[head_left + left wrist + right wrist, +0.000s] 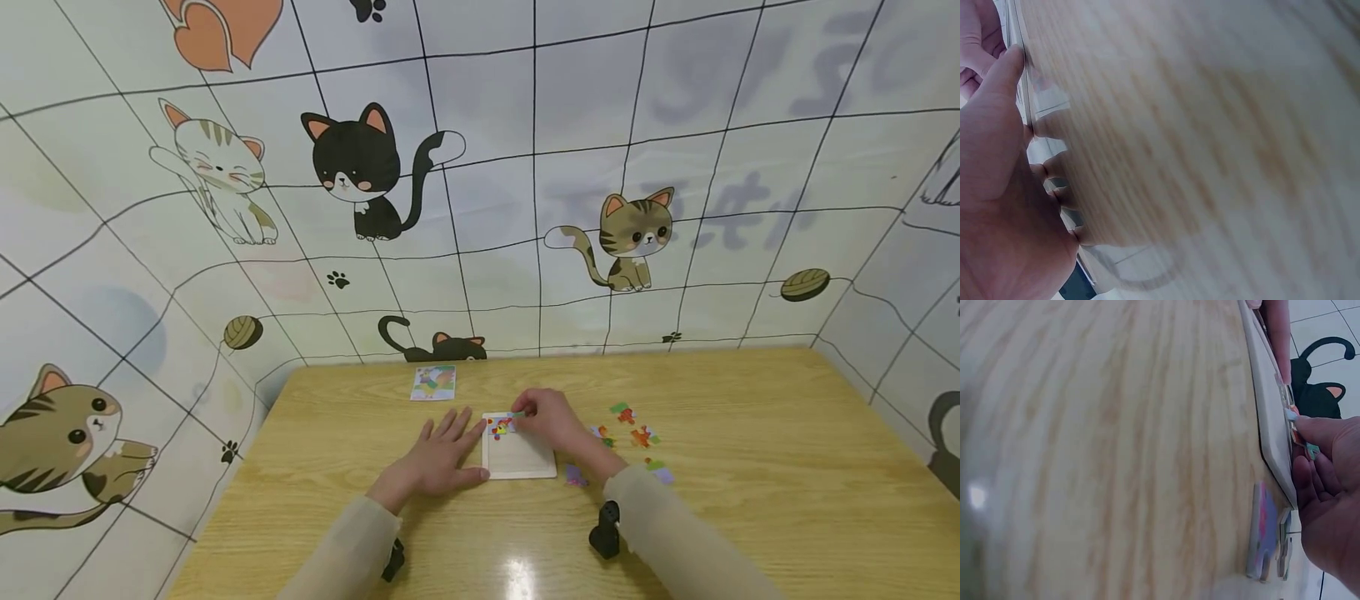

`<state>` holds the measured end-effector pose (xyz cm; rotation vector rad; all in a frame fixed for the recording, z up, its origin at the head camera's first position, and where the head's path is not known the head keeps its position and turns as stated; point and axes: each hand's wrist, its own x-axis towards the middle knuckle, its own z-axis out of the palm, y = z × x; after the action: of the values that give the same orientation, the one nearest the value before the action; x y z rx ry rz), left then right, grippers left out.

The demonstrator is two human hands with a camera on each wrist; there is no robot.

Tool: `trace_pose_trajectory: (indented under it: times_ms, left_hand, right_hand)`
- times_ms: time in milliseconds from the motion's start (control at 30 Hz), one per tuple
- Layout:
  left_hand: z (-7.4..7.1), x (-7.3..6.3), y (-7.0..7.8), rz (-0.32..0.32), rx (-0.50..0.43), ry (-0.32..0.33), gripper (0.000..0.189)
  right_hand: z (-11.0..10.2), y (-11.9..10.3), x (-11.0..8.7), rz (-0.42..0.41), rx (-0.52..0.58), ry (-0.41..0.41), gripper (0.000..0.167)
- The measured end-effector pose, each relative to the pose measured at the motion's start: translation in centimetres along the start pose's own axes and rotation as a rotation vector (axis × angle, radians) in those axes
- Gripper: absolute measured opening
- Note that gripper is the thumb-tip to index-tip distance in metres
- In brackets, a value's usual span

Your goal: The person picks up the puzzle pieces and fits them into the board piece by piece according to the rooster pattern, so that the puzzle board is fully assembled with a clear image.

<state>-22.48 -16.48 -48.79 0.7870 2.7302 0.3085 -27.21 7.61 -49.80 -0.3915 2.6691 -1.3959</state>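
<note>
A square puzzle tray [521, 477] with a pale raised border lies on the table in the head view. Colourful joined pieces [498, 427] fill its upper left corner. My right hand [553, 419] is over the tray's upper right part and pinches a jigsaw piece [1311, 450] with a green edge between thumb and fingers. At the tray's left side my left hand [442, 460] lies flat with spread fingers, its thumb and index fingertip right at the border. In the left wrist view the thumb [1007, 72] is along the tray's edge.
Several loose jigsaw pieces [643, 436] lie right of the tray, and a purple one [576, 476] is near its lower right corner. A picture card [433, 382] lies at the back left of the wooden table [750, 483]. Behind stands a cat-patterned wall [487, 208].
</note>
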Motion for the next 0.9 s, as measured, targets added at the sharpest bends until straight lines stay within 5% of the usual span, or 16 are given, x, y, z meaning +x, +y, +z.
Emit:
trace_pose_trajectory:
  times_ms: [900]
  left_hand:
    - [-0.5,-0.2,0.3,0.004,-0.012,-0.013,0.081]
  right_hand:
    - [0.5,0.6,-0.7,-0.21,-0.156,-0.003,0.011]
